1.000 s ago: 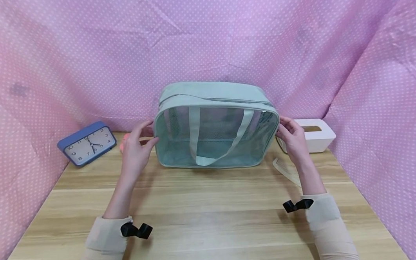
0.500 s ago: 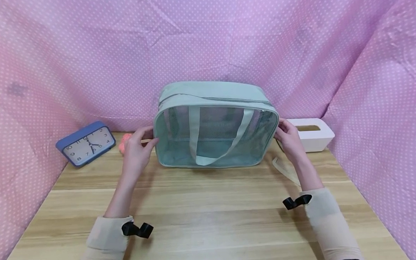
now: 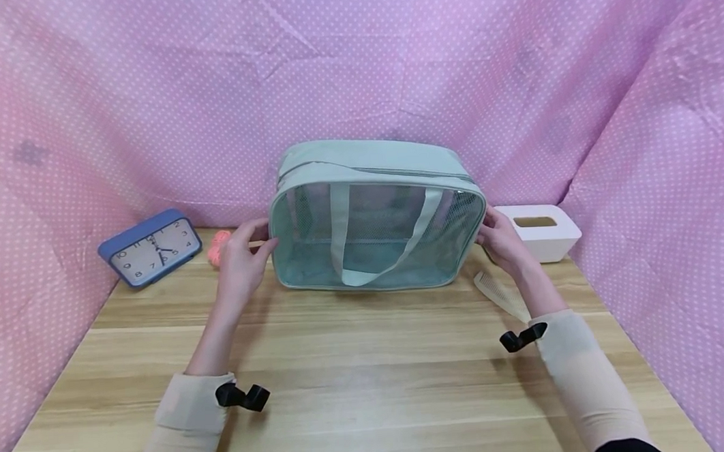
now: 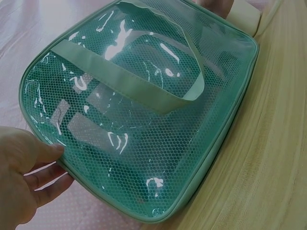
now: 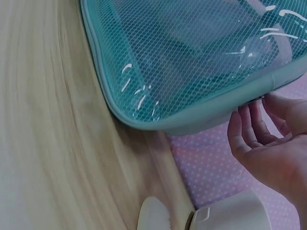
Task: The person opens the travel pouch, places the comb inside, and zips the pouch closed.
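Note:
A mint-green toiletry bag [image 3: 371, 158] with see-through front, mesh inside and a drooping strap handle [image 3: 340, 227] stands at the back middle of the table. At its left edge is my left hand [image 3: 241, 256]; in the left wrist view the thumb [image 4: 55, 152] lies on the front rim and the fingers bend to the side behind it. My right hand [image 3: 502, 238] holds the opposite side. Seen from the right wrist, its thumb and fingertips come together at the side's seam [image 5: 273, 82], where a small dark bit shows. The fingers are partly hidden behind the bag in the head view.
A blue alarm clock [image 3: 154, 250] stands at the back left. A coral object [image 3: 217, 248] sits beside the left hand. On the right are a white tissue box [image 3: 547, 240] and a cream comb [image 3: 499, 296] near the right wrist. Pink dotted cloth [image 3: 353, 62] hangs behind.
The right hand has shifted slightly down and inward along the bag's side, its forearm now slanting more outward. More of the coral object shows by the left hand. The bag has hardly moved.

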